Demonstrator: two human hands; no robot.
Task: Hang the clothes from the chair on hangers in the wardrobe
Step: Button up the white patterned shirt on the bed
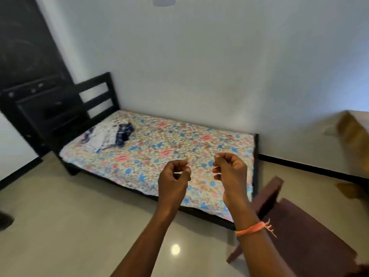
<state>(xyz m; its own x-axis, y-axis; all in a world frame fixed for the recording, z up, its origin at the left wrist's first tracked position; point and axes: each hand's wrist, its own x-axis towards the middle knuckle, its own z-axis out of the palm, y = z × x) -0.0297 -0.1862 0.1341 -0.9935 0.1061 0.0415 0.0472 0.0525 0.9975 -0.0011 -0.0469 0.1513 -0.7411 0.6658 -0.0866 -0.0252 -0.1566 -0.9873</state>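
Note:
My left hand (174,177) and my right hand (229,170) are raised side by side over the near edge of the bed, fingers loosely curled, nothing in either. A dark red-brown wooden chair (299,230) stands at the lower right, its seat bare. A small pile of clothes (108,135), white and dark blue check, lies on the far left part of the flowered bedspread (169,148). A tall black wardrobe (30,76) fills the left side, doors shut as far as I can tell. No hanger is visible.
The black bed frame (256,166) runs along the white wall. A light wooden piece of furniture (353,134) stands at the right edge. Shiny beige floor tiles (69,226) stretch between me and the bed. A dark object (6,218) sits at the left edge.

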